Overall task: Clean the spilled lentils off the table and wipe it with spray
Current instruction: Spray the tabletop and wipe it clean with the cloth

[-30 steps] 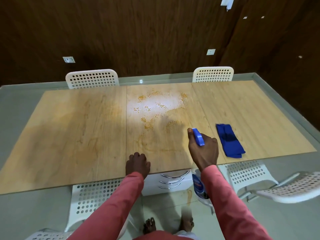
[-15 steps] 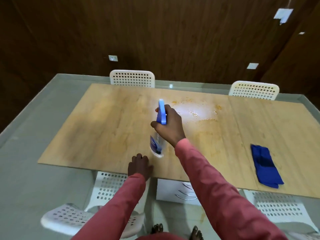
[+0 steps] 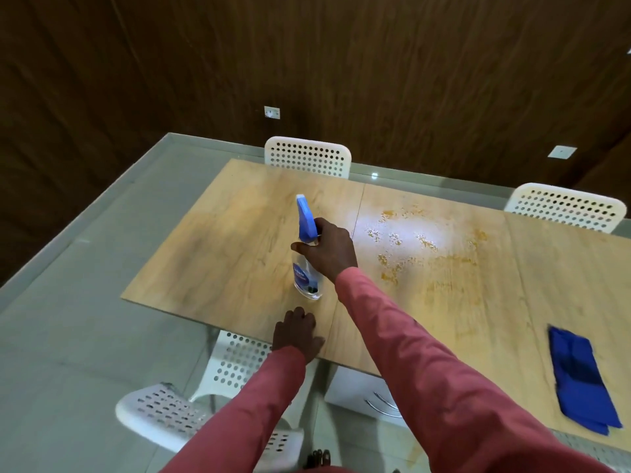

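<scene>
Head view: right hand (image 3: 329, 249) grips spray bottle (image 3: 306, 268) by its neck; left hand (image 3: 297, 336) rests flat on tabletop (image 3: 222, 254).
Treat the bottle as light, rigid, smooth plastic; keep your fingers (image 3: 298, 246) at the neck under the blue trigger head.

Open tabletop (image 3: 211, 268) left of spray bottle (image 3: 306, 254) (upright obstacle), lentils (image 3: 409, 244) scattered right
</scene>
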